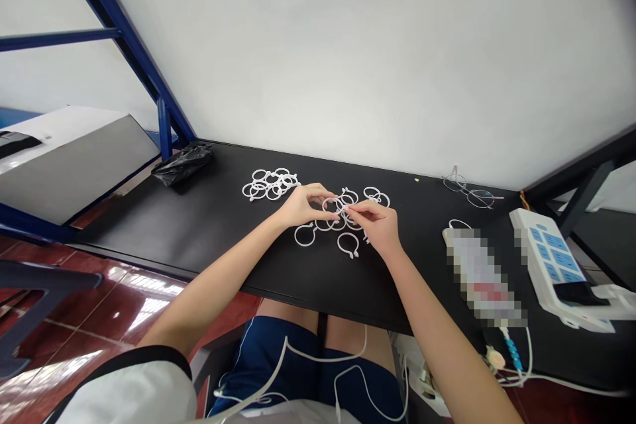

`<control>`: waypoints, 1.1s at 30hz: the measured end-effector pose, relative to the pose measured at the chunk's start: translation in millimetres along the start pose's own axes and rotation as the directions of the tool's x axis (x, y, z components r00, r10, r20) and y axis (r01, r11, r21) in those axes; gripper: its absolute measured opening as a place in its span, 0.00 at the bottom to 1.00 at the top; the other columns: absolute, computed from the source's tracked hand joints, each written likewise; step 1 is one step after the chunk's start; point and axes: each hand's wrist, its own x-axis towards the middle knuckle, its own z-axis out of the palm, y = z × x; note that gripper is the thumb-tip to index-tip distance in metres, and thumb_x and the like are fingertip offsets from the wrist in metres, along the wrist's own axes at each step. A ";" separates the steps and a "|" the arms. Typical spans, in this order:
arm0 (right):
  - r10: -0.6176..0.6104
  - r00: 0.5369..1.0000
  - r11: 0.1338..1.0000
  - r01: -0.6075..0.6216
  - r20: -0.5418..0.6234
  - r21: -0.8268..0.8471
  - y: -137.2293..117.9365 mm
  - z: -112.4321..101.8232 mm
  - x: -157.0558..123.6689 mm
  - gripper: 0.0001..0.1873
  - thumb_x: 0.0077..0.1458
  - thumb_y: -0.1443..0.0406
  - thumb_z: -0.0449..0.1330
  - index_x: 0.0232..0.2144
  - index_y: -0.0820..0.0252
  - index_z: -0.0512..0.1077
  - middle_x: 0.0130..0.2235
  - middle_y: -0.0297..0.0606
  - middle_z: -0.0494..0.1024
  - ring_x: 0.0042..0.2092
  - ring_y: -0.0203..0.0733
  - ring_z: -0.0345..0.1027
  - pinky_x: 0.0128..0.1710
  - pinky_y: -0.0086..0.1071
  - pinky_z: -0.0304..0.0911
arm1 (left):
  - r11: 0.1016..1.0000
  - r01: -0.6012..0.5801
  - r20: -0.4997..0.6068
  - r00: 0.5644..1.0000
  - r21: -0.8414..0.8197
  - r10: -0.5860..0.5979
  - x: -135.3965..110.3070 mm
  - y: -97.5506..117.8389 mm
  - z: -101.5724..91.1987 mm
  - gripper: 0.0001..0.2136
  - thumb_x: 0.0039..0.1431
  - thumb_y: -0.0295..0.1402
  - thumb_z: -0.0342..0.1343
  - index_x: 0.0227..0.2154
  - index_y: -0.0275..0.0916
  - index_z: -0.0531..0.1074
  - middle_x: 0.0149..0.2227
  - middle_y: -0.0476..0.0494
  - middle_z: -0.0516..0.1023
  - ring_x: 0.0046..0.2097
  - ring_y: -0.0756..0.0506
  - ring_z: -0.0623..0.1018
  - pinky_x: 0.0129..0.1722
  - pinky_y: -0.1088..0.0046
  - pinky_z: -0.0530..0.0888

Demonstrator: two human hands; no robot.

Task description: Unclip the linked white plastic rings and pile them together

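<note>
White rings (332, 212), black table (209, 225), white wall (348, 46)

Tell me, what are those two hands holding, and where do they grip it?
Both the left hand and the right hand pinch one thin white plastic ring by its rim, fingertips on opposite sides, above the black table.

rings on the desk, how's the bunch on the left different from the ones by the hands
The left pile of rings is packed tight and overlapping; the rings by the hands are spread out, several lying singly. No hand touches the left pile, while the left hand and right hand pinch one ring from the spread group. The left pile sits nearer the black bag. Both groups are thin white plastic rings on the black desk.
</note>
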 end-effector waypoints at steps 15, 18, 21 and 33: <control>-0.018 0.999 0.998 0.015 0.040 0.056 -2.8 0.8 0.6 0.07 0.48 0.59 0.69 0.25 0.55 0.79 0.26 0.35 0.77 0.28 0.40 0.71 0.29 0.34 0.69 | 0.999 0.038 0.019 0.999 0.031 -0.039 -1.7 -0.9 -1.4 0.19 0.44 0.39 0.71 0.37 0.34 0.79 0.34 0.46 0.72 0.31 0.52 0.75 0.35 0.72 0.76; -0.016 1.000 0.999 0.015 0.026 0.042 -0.6 1.3 0.6 0.09 0.48 0.57 0.69 0.26 0.55 0.80 0.27 0.36 0.79 0.29 0.41 0.72 0.31 0.36 0.71 | 0.999 0.030 0.031 0.999 -0.019 -0.030 -1.1 -2.4 -0.6 0.20 0.44 0.39 0.70 0.40 0.34 0.78 0.34 0.47 0.71 0.32 0.51 0.75 0.36 0.71 0.76; -0.008 1.000 0.999 0.008 0.003 0.032 -0.1 1.2 0.6 0.10 0.48 0.56 0.69 0.27 0.56 0.79 0.29 0.37 0.79 0.31 0.42 0.73 0.33 0.37 0.72 | 0.999 0.028 0.037 0.999 -0.023 -0.027 -0.3 -1.9 -0.6 0.20 0.45 0.39 0.70 0.40 0.35 0.78 0.35 0.46 0.71 0.35 0.50 0.76 0.40 0.69 0.77; 0.042 0.996 0.998 -0.045 -0.079 -0.038 -3.5 -1.4 4.0 0.12 0.49 0.55 0.67 0.28 0.59 0.78 0.28 0.39 0.80 0.31 0.43 0.75 0.29 0.34 0.70 | 0.855 -0.053 0.013 0.998 0.516 0.054 -3.3 4.6 -6.9 0.18 0.60 0.42 0.58 0.48 0.37 0.74 0.42 0.40 0.74 0.40 0.46 0.76 0.43 0.67 0.75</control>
